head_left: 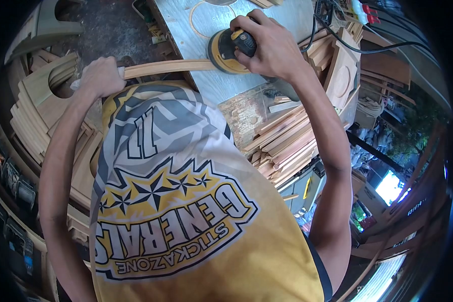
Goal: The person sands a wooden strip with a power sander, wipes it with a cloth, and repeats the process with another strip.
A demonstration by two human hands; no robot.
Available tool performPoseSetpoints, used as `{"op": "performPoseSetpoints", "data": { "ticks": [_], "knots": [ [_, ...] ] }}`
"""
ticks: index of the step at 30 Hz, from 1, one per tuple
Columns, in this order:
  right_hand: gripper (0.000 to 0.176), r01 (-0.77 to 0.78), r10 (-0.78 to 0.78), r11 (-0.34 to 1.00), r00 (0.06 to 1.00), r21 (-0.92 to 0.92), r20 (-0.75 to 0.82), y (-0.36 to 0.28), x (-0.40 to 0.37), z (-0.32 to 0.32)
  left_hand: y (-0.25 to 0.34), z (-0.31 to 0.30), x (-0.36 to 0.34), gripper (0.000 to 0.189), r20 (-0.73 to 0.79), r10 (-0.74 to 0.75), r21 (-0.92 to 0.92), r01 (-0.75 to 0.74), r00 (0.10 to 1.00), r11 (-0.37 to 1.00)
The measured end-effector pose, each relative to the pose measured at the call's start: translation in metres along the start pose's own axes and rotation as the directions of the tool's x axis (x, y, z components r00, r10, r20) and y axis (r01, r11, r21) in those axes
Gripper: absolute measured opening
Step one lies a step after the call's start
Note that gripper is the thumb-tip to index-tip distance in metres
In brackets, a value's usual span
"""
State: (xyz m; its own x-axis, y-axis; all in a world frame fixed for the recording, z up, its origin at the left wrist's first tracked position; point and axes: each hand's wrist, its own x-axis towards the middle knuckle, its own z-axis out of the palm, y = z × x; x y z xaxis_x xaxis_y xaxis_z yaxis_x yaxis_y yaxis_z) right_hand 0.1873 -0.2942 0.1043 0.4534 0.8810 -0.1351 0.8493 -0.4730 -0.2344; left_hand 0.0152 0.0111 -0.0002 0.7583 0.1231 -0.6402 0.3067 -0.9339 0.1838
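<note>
My right hand (272, 48) is wrapped round the grip of a yellow and black orbital sander (222, 50). The sander's pad covers the far end of a narrow, slightly curved wooden strip (168, 68) on the pale workbench top (206, 88). At the strip's other end, my left hand (101, 76) is closed round it, with something whitish showing at the fingers. The strip juts past the bench edge towards my left hand. Whatever touches the sander's underside is hidden.
Stacked wooden strips (287, 146) lie right of my body. Cut wooden panels (40, 113) are piled at the left. A black cable (377, 50) runs across the upper right, near a panel with a round recess (342, 75). A drawn ring (199, 17) marks the bench top.
</note>
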Motion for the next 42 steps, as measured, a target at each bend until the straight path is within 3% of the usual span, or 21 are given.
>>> {"op": "performPoseSetpoints", "data": {
  "ticks": [4, 6, 10, 11, 14, 16, 18, 21, 23, 25, 26, 27, 30, 32, 33, 35, 38, 42],
  "knots": [
    [0.046, -0.067, 0.068, 0.998, 0.997, -0.021, 0.030, 0.003, -0.005, 0.007, 0.000, -0.001, 0.001, 0.041, -0.028, 0.003, 0.006, -0.003, 1.000, 1.000],
    [0.046, -0.057, 0.057, 0.998, 0.998, -0.005, 0.023, -0.004, -0.003, 0.007, 0.004, -0.007, 0.000, 0.042, 0.046, -0.016, -0.012, 0.016, 0.999, 1.000],
    [0.049, -0.044, 0.043, 0.999, 0.998, 0.019, 0.044, -0.028, 0.014, 0.010, 0.010, -0.004, 0.000, 0.042, 0.037, -0.010, -0.017, 0.011, 0.999, 1.000],
    [0.051, -0.005, -0.004, 0.994, 0.996, 0.106, 0.088, -0.037, 0.020, -0.003, 0.011, 0.001, 0.003, 0.039, -0.004, -0.008, -0.048, 0.008, 1.000, 0.999],
    [0.050, -0.021, 0.011, 0.997, 0.990, 0.074, 0.139, -0.059, 0.040, -0.002, 0.023, 0.003, -0.002, 0.036, -0.045, 0.002, -0.076, -0.006, 0.999, 0.997],
    [0.049, -0.010, -0.003, 0.994, 0.993, 0.111, 0.114, -0.068, 0.048, 0.004, 0.033, 0.001, -0.003, 0.038, -0.046, 0.009, -0.080, -0.012, 0.999, 0.997],
    [0.056, 0.057, -0.057, 0.998, 0.998, -0.005, -0.025, -0.072, 0.053, 0.019, 0.037, 0.001, -0.004, 0.041, -0.014, 0.003, -0.113, -0.005, 1.000, 0.994],
    [0.056, 0.042, -0.043, 0.998, 0.999, -0.035, -0.023, -0.064, 0.052, 0.020, 0.033, 0.003, -0.016, 0.042, 0.030, -0.043, -0.086, 0.045, 0.999, 0.995],
    [0.052, -0.012, 0.014, 0.991, 1.000, -0.134, 0.007, -0.053, 0.045, 0.022, 0.004, 0.013, -0.031, 0.040, -0.020, -0.064, -0.061, 0.063, 0.998, 0.996],
    [0.059, -0.016, 0.001, 0.989, 0.995, -0.147, -0.099, -0.016, 0.034, 0.022, -0.069, 0.035, -0.047, 0.039, -0.190, -0.107, -0.021, 0.105, 0.976, 0.994],
    [0.060, -0.097, 0.093, 0.995, 0.987, -0.021, -0.131, 0.006, 0.032, 0.022, -0.096, 0.029, -0.064, 0.036, -0.205, -0.142, -0.007, 0.144, 0.968, 0.990],
    [0.060, -0.214, 0.211, 0.977, 0.975, -0.024, -0.074, 0.016, 0.033, 0.015, -0.115, 0.018, -0.086, 0.033, -0.230, -0.185, 0.008, 0.191, 0.956, 0.981],
    [0.058, -0.246, 0.241, 0.969, 0.948, 0.000, -0.208, 0.038, 0.032, 0.018, -0.111, -0.041, -0.159, 0.028, -0.330, -0.240, 0.085, 0.282, 0.913, 0.956],
    [0.056, -0.367, 0.369, 0.929, 0.904, 0.051, -0.213, 0.034, 0.033, 0.010, -0.109, -0.059, -0.184, 0.025, -0.509, -0.239, -0.027, 0.262, 0.827, 0.965],
    [0.056, -0.365, 0.368, 0.929, 0.900, 0.054, -0.236, 0.031, 0.034, 0.009, -0.108, -0.068, -0.193, 0.025, -0.528, -0.233, -0.019, 0.263, 0.817, 0.965],
    [0.056, -0.378, 0.385, 0.922, 0.885, 0.079, -0.262, 0.028, 0.032, 0.008, -0.098, -0.088, -0.203, 0.025, -0.599, -0.281, -0.162, 0.230, 0.750, 0.960],
    [0.056, -0.412, 0.408, 0.909, 0.859, 0.055, -0.310, 0.022, 0.031, 0.008, -0.086, -0.106, -0.206, 0.021, -0.708, -0.255, -0.206, 0.154, 0.659, 0.967],
    [0.056, -0.433, 0.428, 0.900, 0.850, 0.056, -0.306, 0.023, 0.028, 0.010, -0.080, -0.118, -0.205, 0.022, -0.716, -0.278, -0.243, 0.144, 0.640, 0.959]
  ]
}}
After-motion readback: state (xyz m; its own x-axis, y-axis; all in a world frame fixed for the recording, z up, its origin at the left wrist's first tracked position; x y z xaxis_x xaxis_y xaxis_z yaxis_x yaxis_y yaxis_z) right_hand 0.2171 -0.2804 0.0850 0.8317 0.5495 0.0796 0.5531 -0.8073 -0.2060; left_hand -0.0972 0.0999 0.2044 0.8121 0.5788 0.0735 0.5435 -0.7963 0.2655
